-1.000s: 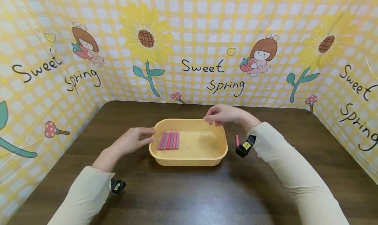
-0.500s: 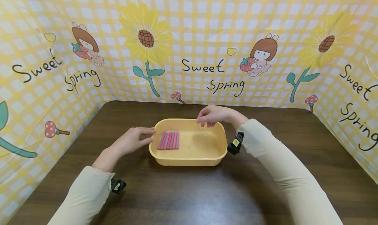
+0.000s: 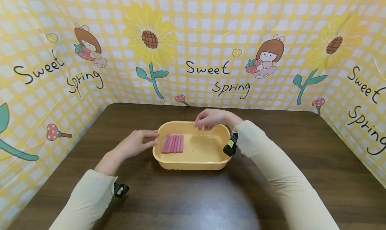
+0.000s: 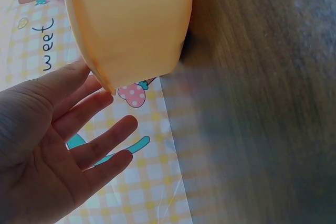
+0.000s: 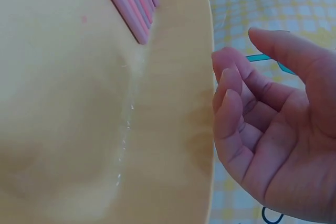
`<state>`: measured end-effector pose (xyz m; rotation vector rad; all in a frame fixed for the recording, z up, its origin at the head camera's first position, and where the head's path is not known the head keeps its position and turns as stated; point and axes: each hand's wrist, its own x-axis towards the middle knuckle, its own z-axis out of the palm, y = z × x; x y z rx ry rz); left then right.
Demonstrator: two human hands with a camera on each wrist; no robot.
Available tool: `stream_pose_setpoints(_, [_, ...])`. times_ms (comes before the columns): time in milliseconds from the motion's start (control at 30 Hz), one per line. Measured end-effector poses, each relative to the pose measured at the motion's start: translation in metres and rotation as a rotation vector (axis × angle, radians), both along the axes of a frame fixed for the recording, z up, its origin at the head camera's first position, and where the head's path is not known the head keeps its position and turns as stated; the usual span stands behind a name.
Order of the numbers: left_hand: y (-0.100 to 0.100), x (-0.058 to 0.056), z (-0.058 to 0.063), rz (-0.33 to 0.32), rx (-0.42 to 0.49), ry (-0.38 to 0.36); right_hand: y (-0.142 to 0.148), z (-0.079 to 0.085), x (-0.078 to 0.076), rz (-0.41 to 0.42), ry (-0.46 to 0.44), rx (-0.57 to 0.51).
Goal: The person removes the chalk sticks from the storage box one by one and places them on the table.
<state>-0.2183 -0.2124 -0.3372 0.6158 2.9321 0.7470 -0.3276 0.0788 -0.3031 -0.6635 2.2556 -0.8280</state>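
Note:
A yellow plastic basin (image 3: 193, 165) stands on the table. A row of pink and purple sticks (image 3: 172, 144) lies side by side in its left part; their ends show at the top of the right wrist view. My left hand (image 3: 137, 143) touches the basin's left rim with its fingertips, the fingers fairly straight. In the left wrist view that hand (image 4: 63, 135) is beside the basin's end wall (image 4: 131, 24). My right hand (image 3: 210, 118) is at the far rim, fingers loosely bent. Nothing is between its thumb and fingers in the right wrist view.
The brown wooden table (image 3: 169, 199) extends around the basin. A checked cloth (image 3: 208, 39) with flowers and lettering hangs at the back and both sides. Black wrist cameras are strapped on both sleeves. A scrap of red shows beside the right cuff.
My right hand has slid leftward along the far rim, and its forearm now nearly hides the red stick lying right of the basin. The left hand, basin and row of sticks have stayed put.

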Motion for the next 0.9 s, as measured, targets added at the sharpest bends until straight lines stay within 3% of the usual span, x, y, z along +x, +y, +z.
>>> stream_pose_setpoints(367, [0.000,0.000,-0.001,0.002,-0.003,0.003,-0.014,-0.013,-0.007,0.065,-0.082,0.005])
stream_pose_setpoints(900, [-0.001,-0.001,-0.002,-0.004,0.008,0.015,-0.035,-0.037,-0.007,0.087,-0.158,0.013])
